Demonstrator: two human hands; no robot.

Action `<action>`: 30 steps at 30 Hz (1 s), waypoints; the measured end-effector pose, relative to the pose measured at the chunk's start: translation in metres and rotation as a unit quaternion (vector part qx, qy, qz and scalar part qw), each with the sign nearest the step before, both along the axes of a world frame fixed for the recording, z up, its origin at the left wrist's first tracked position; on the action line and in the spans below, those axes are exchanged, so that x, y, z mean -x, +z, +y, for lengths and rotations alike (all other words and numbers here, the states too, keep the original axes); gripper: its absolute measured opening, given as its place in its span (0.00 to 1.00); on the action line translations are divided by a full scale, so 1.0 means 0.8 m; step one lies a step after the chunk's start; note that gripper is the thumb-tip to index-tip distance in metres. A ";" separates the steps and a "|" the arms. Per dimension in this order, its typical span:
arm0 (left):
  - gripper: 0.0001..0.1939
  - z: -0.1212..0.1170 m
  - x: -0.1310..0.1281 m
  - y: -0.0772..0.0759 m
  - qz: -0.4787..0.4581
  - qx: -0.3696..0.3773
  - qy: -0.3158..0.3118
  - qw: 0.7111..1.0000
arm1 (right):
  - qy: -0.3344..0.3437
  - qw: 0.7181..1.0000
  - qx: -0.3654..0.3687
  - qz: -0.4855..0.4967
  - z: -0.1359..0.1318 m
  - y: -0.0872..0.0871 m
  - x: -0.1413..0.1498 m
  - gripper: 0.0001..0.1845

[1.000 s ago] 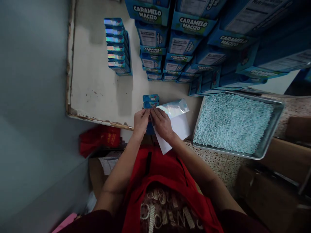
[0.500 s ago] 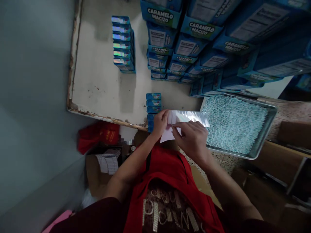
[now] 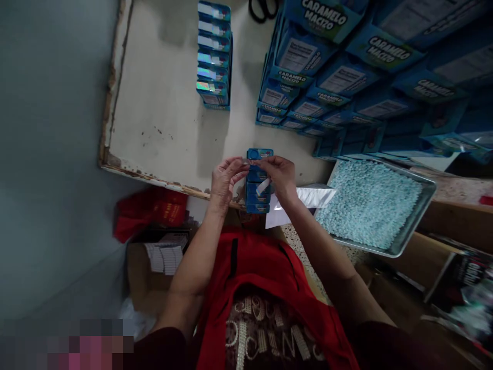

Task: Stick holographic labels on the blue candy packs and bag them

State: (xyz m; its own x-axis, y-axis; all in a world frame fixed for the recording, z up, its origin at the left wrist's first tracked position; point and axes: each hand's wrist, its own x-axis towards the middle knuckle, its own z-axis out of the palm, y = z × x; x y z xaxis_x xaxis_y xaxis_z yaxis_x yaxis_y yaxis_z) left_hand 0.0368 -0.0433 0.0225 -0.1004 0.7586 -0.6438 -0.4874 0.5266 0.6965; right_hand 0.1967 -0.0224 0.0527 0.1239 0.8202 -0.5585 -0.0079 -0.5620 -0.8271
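A short row of small blue boxes [image 3: 257, 198] stands at the near edge of the white table [image 3: 162, 118]. Over its far end my left hand [image 3: 225, 177] and my right hand [image 3: 279, 174] meet, both with pinched fingers. Between them they hold a small clear strip [image 3: 264, 185], one white end hanging below my right fingers. A white sheet with a shiny backing [image 3: 304, 203] lies under my right wrist, beside the boxes.
A metal tray [image 3: 419, 218] of pale blue candies sits at the right. Stacks of blue "Caramelo Macizo" cartons [image 3: 346, 77] fill the far right. Another row of small boxes [image 3: 213, 56] stands at the back, black scissors [image 3: 264, 9] beyond. A red bag [image 3: 150, 210] lies below the table edge.
Both hands have left the white sheet and risen to the blue boxes, now pinching a small strip. The sheet has dropped onto the table beside the tray.
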 end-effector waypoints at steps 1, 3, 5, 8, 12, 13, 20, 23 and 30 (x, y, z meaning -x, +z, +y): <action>0.32 0.000 -0.005 -0.004 0.019 0.008 0.009 1.000 | 0.006 1.000 -0.001 -0.021 0.000 -0.002 0.001 0.20; 0.28 0.003 -0.013 -0.011 0.051 0.022 0.030 0.998 | 0.016 0.997 -0.010 -0.072 0.001 -0.006 0.000 0.20; 0.25 0.008 -0.019 -0.018 0.069 0.021 0.050 0.996 | 0.021 0.989 -0.030 -0.141 0.005 -0.012 -0.002 0.18; 0.20 0.019 -0.024 -0.028 0.097 0.005 0.052 0.994 | 0.030 0.969 -0.048 -0.239 0.014 -0.026 -0.004 0.16; 0.14 0.029 -0.025 -0.037 0.130 -0.004 0.045 0.990 | 0.047 0.953 -0.044 -0.296 0.024 -0.039 -0.004 0.13; 0.13 0.030 -0.025 -0.039 0.132 -0.005 0.045 0.990 | 0.048 0.950 -0.041 -0.305 0.025 -0.041 -0.003 0.12; 0.10 0.037 -0.025 -0.039 0.142 0.007 0.039 0.989 | 0.058 0.948 -0.029 -0.312 0.029 -0.045 -0.001 0.14; 0.09 0.042 -0.023 -0.042 0.137 0.010 0.031 0.990 | 0.054 0.949 -0.026 -0.309 0.029 -0.048 -0.002 0.14; 0.14 0.044 -0.019 -0.048 0.113 0.004 0.020 0.993 | 0.063 0.948 -0.013 -0.311 0.028 -0.057 -0.005 0.14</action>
State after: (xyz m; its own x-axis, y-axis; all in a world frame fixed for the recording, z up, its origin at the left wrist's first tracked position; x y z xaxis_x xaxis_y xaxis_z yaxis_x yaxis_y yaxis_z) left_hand 0.0523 -0.0078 -0.0156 -0.2720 0.7465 -0.6072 -0.3402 0.5157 0.7863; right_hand 0.2006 0.0003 0.0075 0.3239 0.8625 -0.3888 0.5518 -0.5060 -0.6629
